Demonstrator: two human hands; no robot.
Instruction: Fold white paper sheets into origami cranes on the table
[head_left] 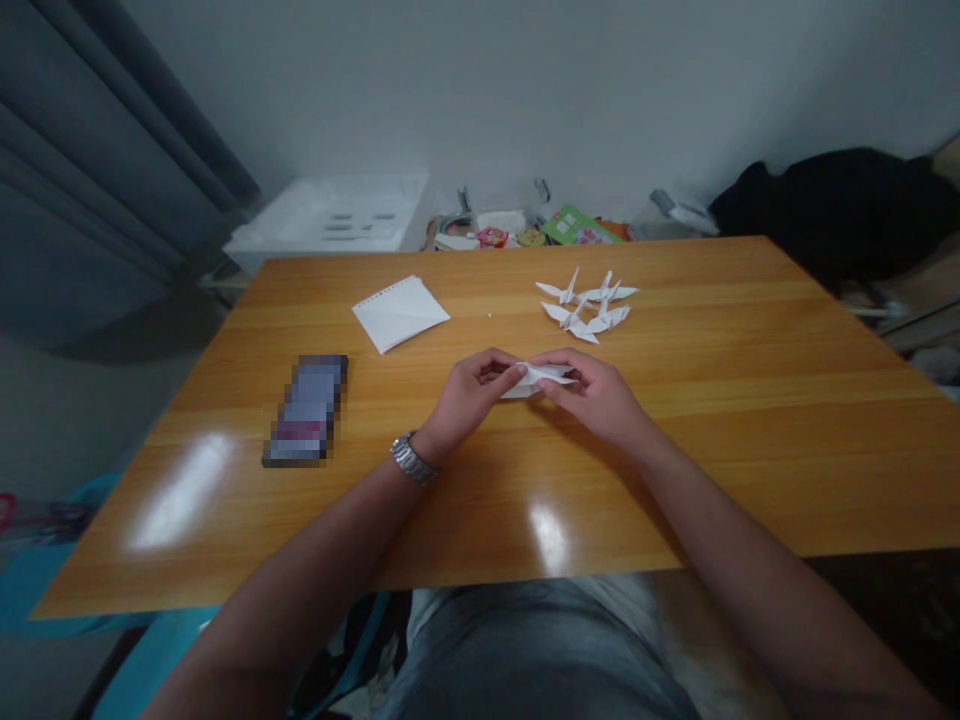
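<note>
A small piece of folded white paper (534, 378) is held between my two hands, a little above the middle of the wooden table (750, 400). My left hand (480, 385) pinches its left side between thumb and fingers. On the opposite side, my right hand (589, 388) grips the paper with thumb and fingers, and a pointed flap sticks out there. The fingers partly cover the paper, so its full shape is hidden. Just beyond my right hand lie several folded white paper cranes (585, 308), close together.
A stack of white paper sheets (401, 313) with a perforated edge lies at the back left. Nearer on the left is a phone (307, 410), its screen blurred. Past the far edge stand a white foam box (330, 215) and a green packet (577, 226).
</note>
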